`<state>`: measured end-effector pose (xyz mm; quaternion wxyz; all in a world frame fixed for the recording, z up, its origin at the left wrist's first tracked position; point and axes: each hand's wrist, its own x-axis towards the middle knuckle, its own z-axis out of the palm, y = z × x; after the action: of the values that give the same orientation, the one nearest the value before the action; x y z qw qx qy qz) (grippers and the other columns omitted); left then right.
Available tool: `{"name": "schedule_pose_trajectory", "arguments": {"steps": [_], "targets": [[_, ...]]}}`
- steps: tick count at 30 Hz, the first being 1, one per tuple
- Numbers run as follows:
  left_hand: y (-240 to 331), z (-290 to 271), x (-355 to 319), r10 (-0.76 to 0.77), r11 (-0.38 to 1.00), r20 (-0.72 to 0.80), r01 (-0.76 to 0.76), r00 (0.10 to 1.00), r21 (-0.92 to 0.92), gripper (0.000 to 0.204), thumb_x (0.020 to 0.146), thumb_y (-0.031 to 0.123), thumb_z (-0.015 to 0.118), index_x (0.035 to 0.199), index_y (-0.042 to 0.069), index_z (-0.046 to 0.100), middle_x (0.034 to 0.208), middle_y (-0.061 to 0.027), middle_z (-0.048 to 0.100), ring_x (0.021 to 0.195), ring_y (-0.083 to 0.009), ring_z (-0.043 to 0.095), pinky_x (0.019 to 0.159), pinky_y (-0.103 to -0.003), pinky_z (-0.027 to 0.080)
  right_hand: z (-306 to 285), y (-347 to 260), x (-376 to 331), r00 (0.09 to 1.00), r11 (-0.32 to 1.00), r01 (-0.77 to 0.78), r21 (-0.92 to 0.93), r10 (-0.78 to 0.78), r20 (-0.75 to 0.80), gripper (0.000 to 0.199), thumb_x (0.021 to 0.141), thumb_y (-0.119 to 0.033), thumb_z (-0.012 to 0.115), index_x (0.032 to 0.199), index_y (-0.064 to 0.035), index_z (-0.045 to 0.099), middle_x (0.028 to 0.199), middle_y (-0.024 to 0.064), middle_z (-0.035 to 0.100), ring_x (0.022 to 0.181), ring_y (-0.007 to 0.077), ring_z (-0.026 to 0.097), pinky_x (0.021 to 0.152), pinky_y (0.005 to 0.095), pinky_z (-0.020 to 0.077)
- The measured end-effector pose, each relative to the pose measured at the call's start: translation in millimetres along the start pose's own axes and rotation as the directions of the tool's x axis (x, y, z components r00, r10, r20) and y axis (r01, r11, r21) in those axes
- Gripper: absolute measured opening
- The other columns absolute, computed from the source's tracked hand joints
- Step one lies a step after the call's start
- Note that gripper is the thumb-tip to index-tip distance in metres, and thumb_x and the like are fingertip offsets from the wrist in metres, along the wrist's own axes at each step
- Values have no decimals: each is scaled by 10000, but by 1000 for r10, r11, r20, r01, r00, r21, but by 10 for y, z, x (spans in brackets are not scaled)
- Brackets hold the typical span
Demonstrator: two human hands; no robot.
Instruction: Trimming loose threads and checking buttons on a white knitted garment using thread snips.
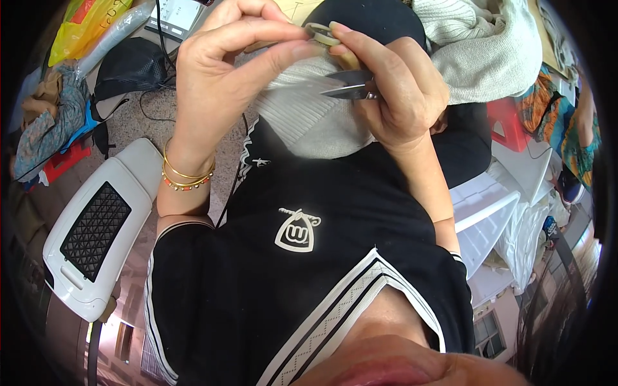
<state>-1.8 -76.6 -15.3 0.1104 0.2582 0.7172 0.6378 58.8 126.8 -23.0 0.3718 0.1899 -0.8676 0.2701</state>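
At the top centre, my right hand (pixel 405 90) pinches a small pale ring (pixel 325 35), like a narrow roll of tape, between thumb and finger. The same hand also holds scissors (pixel 351 86). Their dark blades stand partly apart and point left, while the palm and fingers hide the handles. From the left, the thumb and forefinger of my left hand (pixel 225 64) close at the ring's near side; their exact grip is hard to see. Below both hands, a cream ribbed knit garment (pixel 322 122) lies across my lap.
More cream knit fabric (pixel 486 51) is heaped at the upper right. To the left stands a white appliance with a black grille (pixel 96 222). A black bag (pixel 132 64), a yellow plastic bag (pixel 84 29) and cables lie at the upper left. White plastic bins (pixel 483 206) stand right.
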Motion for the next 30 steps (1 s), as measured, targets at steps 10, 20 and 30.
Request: {"name": "schedule_pose_trajectory", "arguments": {"steps": [10,20,30], "targets": [[-110,-20,28,158,987,-10,-157,987,25,144,843,-56,684,985,-31,699,1059,-73,590,922,-100,559,774,-198,451,-128,-168,177,971,972,-215,94,202,131,445,669,-53,807,1104,-57,718,652,-1,462,518,79,418,446,229,323],[-105,28,-5,28,999,-44,-29,999,-37,105,871,-50,657,974,-38,677,1071,-71,586,919,-91,557,780,-197,454,-132,-121,44,993,997,-2,-76,11,120,385,652,-302,810,989,-141,716,728,-19,508,573,137,536,475,248,430],[-100,55,-5,195,979,-15,-194,981,57,120,914,-45,611,1031,-43,635,1128,-105,562,992,-142,602,853,-248,490,-192,-324,79,980,991,-129,-43,134,144,468,630,-115,862,1075,-54,729,721,45,570,566,128,546,479,255,442]]}}
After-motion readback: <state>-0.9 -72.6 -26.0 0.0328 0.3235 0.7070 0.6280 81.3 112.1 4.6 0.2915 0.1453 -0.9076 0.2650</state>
